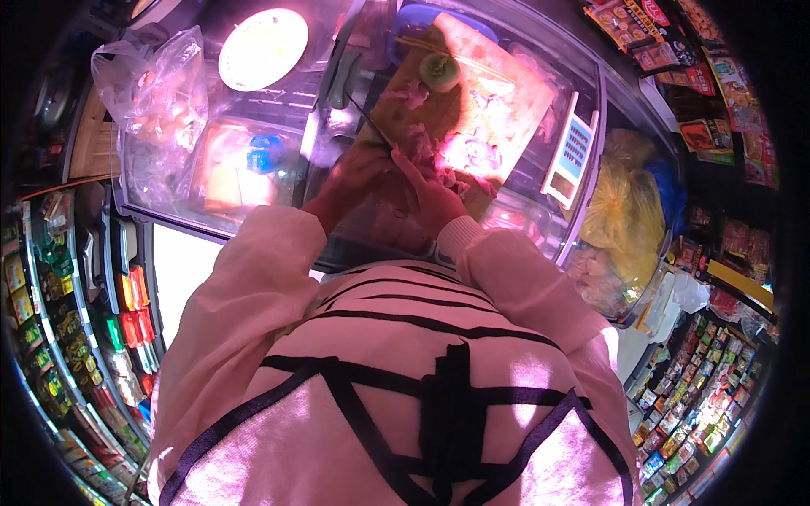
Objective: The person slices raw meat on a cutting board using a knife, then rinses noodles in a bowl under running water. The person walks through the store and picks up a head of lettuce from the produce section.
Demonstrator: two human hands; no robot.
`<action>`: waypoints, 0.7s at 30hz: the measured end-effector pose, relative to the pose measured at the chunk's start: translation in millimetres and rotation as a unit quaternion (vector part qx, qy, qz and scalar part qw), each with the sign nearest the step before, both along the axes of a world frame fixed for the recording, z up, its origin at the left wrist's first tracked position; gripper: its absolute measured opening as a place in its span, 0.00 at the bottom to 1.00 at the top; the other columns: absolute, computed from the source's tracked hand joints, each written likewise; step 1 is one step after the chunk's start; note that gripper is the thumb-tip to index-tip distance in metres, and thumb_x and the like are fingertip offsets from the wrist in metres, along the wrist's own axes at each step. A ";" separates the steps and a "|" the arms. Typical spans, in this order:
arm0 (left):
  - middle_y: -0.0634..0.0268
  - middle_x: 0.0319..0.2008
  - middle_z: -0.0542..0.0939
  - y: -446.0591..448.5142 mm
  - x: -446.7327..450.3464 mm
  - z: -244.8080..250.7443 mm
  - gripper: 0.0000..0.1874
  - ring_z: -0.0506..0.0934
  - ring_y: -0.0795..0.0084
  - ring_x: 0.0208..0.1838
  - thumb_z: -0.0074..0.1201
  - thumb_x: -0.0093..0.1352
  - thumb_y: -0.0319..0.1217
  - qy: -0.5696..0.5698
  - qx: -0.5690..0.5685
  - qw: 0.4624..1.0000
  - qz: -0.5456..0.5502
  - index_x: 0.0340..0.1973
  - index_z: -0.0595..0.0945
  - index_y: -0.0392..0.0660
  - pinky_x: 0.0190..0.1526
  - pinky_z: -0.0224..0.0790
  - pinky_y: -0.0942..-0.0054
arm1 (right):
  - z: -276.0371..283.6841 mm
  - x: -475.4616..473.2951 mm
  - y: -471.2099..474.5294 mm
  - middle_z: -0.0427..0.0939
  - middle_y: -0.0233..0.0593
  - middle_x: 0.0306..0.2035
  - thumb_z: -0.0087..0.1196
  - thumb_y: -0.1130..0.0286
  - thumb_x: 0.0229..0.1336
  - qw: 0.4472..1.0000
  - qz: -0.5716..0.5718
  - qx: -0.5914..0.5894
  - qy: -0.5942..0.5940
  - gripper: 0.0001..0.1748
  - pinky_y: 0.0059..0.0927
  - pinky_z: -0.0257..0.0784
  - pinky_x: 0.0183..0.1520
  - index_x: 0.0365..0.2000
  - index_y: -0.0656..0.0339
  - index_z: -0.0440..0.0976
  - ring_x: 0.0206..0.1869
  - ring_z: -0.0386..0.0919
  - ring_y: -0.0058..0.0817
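Note:
My left hand (pixel 357 177) and my right hand (pixel 427 193) are close together at the near left edge of a wooden cutting board (pixel 524 123). Their fingertips nearly meet beside small pink pieces of raw meat (pixel 421 142); whether they pinch anything is unclear. A thin dark blade or rod (pixel 373 124) runs from a grey-green handle (pixel 343 79) towards my fingertips. More pale meat pieces (pixel 474 152) are spread over the board. Thin wooden skewers (pixel 487 66) and a round pale-green object (pixel 438 71) are farther up on it.
The board is on a glass-topped counter case. To the left are a white plate (pixel 264 49), a clear plastic bag (pixel 158 107) and a clear container (pixel 240 171). A white slatted holder (pixel 571 152) and yellow plastic bag (pixel 623 215) are right. Shelves of packets flank me.

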State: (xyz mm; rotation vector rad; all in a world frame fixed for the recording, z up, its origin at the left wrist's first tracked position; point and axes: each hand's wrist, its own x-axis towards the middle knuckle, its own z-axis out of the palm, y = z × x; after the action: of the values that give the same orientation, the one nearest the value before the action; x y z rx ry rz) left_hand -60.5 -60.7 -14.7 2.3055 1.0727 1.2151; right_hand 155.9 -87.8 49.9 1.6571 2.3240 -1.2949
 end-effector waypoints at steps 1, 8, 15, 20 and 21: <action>0.59 0.45 0.82 -0.1 -0.5 -1.7 0.15 0.81 0.53 0.50 0.63 0.56 0.25 0.001 0.010 1.000 0.000 0.40 0.85 0.44 0.51 0.77 0.59 | 2.0 0.0 2.5 0.70 0.52 0.66 0.48 0.70 0.70 0.999 0.005 -0.034 -0.027 0.39 0.49 0.76 0.56 0.76 0.40 0.47 0.60 0.76 0.56; 0.58 0.47 0.82 -1.1 -4.4 -2.0 0.15 0.82 0.52 0.50 0.61 0.63 0.24 0.034 -0.016 0.999 -0.018 0.47 0.84 0.45 0.53 0.77 0.60 | 3.6 46.8 -21.7 0.79 0.56 0.53 0.48 0.69 0.69 0.985 -0.023 0.160 0.058 0.35 0.49 0.75 0.53 0.74 0.39 0.55 0.54 0.79 0.54; 0.58 0.50 0.82 -5.6 31.1 37.4 0.14 0.83 0.57 0.49 0.54 0.73 0.26 -0.102 -0.149 0.976 0.121 0.54 0.81 0.47 0.53 0.78 0.64 | -14.4 63.4 -20.9 0.79 0.59 0.44 0.50 0.69 0.67 0.977 -0.095 0.158 0.104 0.36 0.49 0.74 0.51 0.74 0.45 0.56 0.47 0.78 0.55; 0.62 0.50 0.82 10.9 34.9 19.9 0.16 0.79 0.60 0.56 0.59 0.63 0.27 0.031 -0.028 0.997 0.068 0.47 0.84 0.49 0.56 0.75 0.63 | -21.1 61.6 -28.0 0.79 0.58 0.42 0.51 0.69 0.67 0.979 -0.082 0.185 0.037 0.37 0.48 0.74 0.51 0.74 0.50 0.56 0.45 0.78 0.54; 0.63 0.50 0.83 8.7 34.3 10.9 0.16 0.79 0.60 0.57 0.60 0.61 0.28 -0.062 -0.133 0.989 0.033 0.46 0.85 0.50 0.57 0.75 0.62 | -21.8 62.3 -28.0 0.79 0.58 0.42 0.51 0.68 0.67 0.981 -0.071 0.181 0.015 0.36 0.48 0.74 0.51 0.74 0.51 0.56 0.45 0.78 0.54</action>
State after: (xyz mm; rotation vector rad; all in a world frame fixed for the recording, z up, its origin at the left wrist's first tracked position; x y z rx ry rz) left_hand -26.2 -52.1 -3.8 1.9836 1.1946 1.1439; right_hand 218.2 -115.7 28.1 1.9448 2.6291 -0.9594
